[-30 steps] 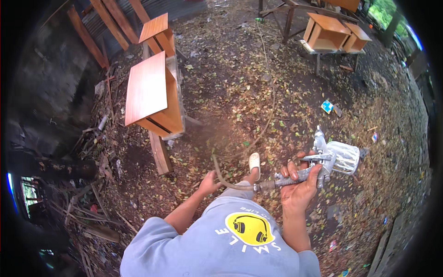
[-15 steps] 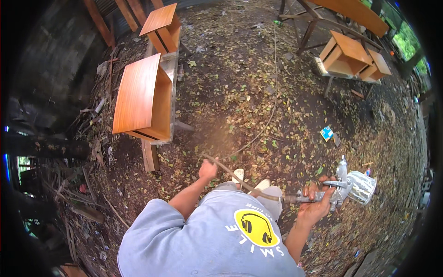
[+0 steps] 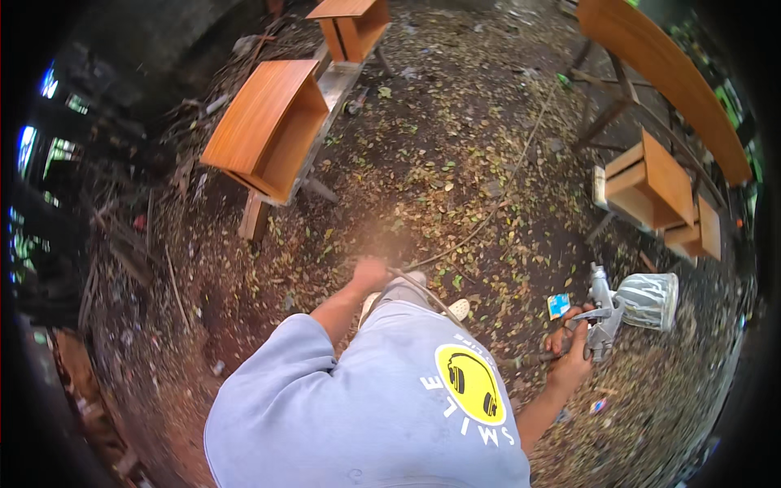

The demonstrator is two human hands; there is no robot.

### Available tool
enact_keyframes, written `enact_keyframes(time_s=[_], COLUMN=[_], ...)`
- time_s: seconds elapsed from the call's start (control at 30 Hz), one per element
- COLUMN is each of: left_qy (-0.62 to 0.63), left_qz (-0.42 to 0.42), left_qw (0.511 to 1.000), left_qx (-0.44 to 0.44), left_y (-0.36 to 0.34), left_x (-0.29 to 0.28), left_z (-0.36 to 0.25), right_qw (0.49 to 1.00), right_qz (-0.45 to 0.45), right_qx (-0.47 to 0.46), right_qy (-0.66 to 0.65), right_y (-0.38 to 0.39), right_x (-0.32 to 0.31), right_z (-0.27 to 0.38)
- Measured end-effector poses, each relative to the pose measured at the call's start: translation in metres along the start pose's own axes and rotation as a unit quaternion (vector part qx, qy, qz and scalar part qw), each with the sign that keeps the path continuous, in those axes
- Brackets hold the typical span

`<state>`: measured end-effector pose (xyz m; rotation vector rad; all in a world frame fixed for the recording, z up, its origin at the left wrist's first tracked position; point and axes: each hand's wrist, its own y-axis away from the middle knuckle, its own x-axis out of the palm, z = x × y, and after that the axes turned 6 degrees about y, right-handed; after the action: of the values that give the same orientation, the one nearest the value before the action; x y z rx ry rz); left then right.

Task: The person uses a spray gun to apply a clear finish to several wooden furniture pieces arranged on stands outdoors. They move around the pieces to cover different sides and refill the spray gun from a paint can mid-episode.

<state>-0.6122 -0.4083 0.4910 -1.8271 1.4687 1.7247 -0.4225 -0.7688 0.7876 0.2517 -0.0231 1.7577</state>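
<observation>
Head camera: the person's right hand [image 3: 572, 351] is wrapped firmly around the handle of a metal spray gun [image 3: 606, 319], out to the right of the torso above leaf-strewn ground [image 3: 431, 154]. A translucent cup [image 3: 649, 299] streaked with white juts rightward from the gun. The left hand [image 3: 372, 273], blurred, is in front of the body at a thin brown hose [image 3: 429, 293]; whether its fingers close around the hose cannot be told. Ahead on the left, an open-fronted wooden cabinet [image 3: 264, 114] stands on a plank bench [image 3: 337, 88], with a second cabinet [image 3: 355, 26] farther along. On the right, two wooden boxes [image 3: 651, 183] sit near a long curved wooden panel [image 3: 663, 81]. A blue packet [image 3: 558, 306] lies on the ground, and a pale clog [image 3: 460, 309] shows beyond the shirt [image 3: 350, 407].
</observation>
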Motion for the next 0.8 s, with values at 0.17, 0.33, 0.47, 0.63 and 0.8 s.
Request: enact_keyframes(time_s=[0.17, 0.33, 0.47, 0.63, 0.8], left_qy=[0.088, 0.079, 0.128, 0.049, 0.03], left_qz=[0.008, 0.067, 0.106, 0.21, 0.194], left_qw=[0.994, 0.992, 0.98, 0.966, 0.975], left_qx=[-0.062, -0.075, -0.112, -0.143, -0.1], left_y=[-0.015, -0.04, -0.066, -0.155, -0.269], left_x=[0.009, 0.002, -0.01, 0.027, 0.013], left_z=[-0.087, -0.107, -0.127, -0.109, -0.158], right_qw=[0.994, 0.984, 0.978, 0.982, 0.988], right_qz=[0.058, 0.057, 0.067, 0.076, -0.007], right_qx=[0.028, 0.087, 0.101, 0.088, 0.066], right_qy=[0.092, 0.145, 0.167, 0.152, 0.14], right_y=[-0.059, -0.099, -0.129, -0.194, -0.286], right_x=[-0.039, -0.033, -0.043, -0.067, -0.075], right_z=[0.003, -0.011, -0.024, -0.034, -0.021])
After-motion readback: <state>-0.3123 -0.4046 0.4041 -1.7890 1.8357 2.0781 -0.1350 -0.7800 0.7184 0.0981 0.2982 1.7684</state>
